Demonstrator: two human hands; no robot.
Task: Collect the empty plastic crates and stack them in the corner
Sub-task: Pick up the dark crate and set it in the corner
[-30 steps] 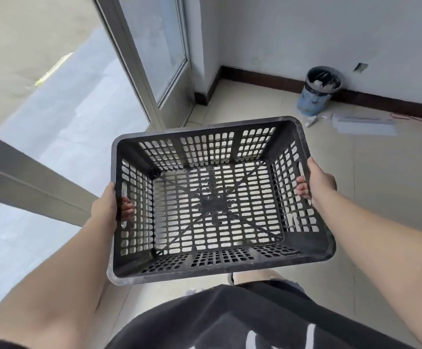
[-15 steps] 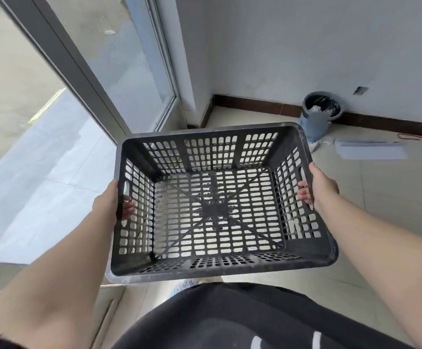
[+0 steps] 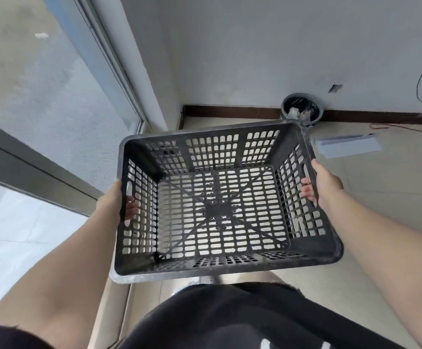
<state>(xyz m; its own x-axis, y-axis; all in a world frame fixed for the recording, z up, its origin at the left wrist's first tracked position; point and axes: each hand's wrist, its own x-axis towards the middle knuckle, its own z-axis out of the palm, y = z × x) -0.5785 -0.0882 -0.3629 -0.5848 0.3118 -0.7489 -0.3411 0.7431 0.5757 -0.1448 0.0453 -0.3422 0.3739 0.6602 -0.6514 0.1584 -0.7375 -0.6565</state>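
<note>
- Now held level in front of the body, off the floor: black plastic crate (image 3: 220,197), empty, its slotted base and walls showing pale floor (image 3: 391,197) through the holes.
- Gripping the crate's left wall: left hand (image 3: 115,201), fingers (image 3: 130,206) curled through the handle slot and visible inside.
- Gripping the crate's right wall: right hand (image 3: 326,183), fingertips (image 3: 308,188) hooked over the inside of the rim.
- Compared with a second ago: closer to the room corner (image 3: 179,114), which now sits just beyond the crate's far left rim instead of well beyond it.
- Just behind the crate's far right corner and partly hidden by it: blue bin (image 3: 303,109) with a dark liner, earlier clear of the crate.
- Right of the crate's far rim, flat on the floor: pale sheet (image 3: 348,147).
- Left of the crate: glass door (image 3: 54,102), seen more steeply than before.
- Same grip on both sides as in the earlier frames.
</note>
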